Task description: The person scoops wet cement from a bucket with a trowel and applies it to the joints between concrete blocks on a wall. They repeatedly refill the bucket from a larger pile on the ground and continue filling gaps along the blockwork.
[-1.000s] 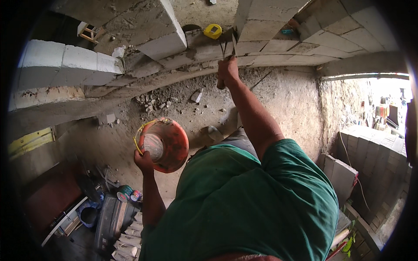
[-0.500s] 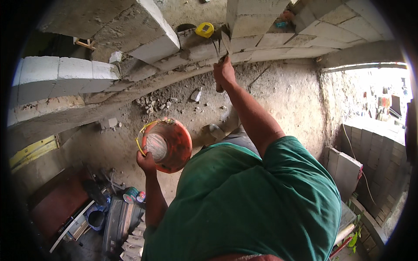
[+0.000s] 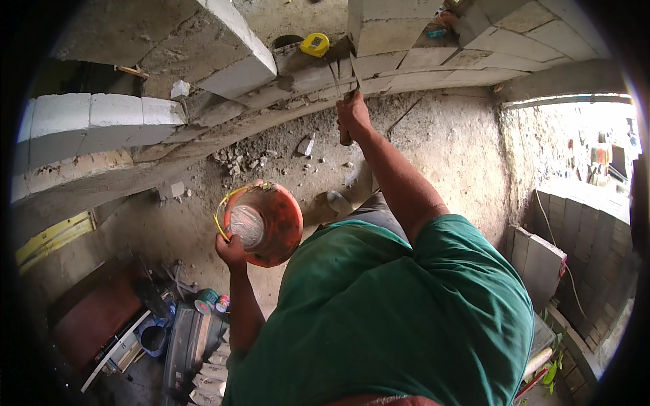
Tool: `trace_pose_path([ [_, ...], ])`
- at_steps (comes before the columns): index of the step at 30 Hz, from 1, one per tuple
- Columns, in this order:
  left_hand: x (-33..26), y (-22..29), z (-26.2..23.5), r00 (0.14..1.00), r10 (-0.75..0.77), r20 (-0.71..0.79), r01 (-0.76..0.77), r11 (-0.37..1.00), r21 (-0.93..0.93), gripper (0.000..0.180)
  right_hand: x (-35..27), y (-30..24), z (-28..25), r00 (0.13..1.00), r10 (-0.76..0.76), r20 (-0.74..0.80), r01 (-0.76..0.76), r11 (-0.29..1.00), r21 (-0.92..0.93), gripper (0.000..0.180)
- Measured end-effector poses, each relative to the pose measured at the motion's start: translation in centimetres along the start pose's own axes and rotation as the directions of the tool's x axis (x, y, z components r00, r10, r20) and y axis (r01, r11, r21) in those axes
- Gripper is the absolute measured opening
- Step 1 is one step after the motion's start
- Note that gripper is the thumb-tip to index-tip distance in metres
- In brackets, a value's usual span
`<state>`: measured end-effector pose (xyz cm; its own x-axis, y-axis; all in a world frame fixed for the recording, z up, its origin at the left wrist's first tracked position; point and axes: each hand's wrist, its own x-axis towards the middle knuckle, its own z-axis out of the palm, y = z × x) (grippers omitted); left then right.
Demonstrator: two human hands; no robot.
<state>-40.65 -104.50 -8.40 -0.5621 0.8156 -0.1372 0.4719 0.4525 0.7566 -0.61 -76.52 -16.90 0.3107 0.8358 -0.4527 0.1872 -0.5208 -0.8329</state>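
Blockwork (image 3: 389, 37) ahead: hands (image 3: 232, 251) (image 3: 353, 114) clench a bucket (image 3: 281, 227) beside the left, a trowel (image 3: 356, 73) beyond the right.

The brown-handled metal trowel (image 3: 355, 73) has been shifted slightly rightward along the grey block wall (image 3: 380, 65) by the right hand (image 3: 353, 112), away from the yellow tape measure (image 3: 315, 44); the round orange-red plastic bucket (image 3: 283, 227) has been moved rightward by the left hand (image 3: 231, 250)

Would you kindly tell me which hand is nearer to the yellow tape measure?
Right. In the picture, the right hand, gripping a trowel-like tool, is below and right of the yellow tape measure; the left hand is much lower, farther left, holding the orange bucket.
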Motion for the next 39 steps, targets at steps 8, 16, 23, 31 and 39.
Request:
trace_pose_path([
  [8,0.2,0.1,0.7,1.0,-0.013,0.01,0.012,0.999,0.046,0.011,-0.7,-0.1,0.1,0.998,-0.042,-0.056,0.042,0.999,0.002,0.035],
  [16,0.4,-0.3,0.5,1.0,0.031,0.002,-0.031,0.999,0.02,0.012,-2.1,-3.0,-1.9,0.995,0.05,0.084,-0.061,0.99,0.125,0.039],
  [23,0.6,-0.2,0.0,0.999,0.04,0.011,-0.041,0.999,0.01,0.011,-1.7,-3.0,-2.9,0.996,-0.065,0.053,0.06,0.993,0.104,0.035],
  [31,0.8,1.1,0.6,1.0,0.025,-0.003,-0.026,0.999,-0.021,0.011,-2.5,-3.7,-3.6,0.996,-0.042,0.083,0.032,0.993,0.117,0.037],
  [39,1.3,0.7,0.6,0.998,0.058,0.007,-0.058,0.998,0.003,0.01,-1.8,-1.5,-2.9,0.989,-0.14,0.052,0.133,0.984,0.118,0.035],
])
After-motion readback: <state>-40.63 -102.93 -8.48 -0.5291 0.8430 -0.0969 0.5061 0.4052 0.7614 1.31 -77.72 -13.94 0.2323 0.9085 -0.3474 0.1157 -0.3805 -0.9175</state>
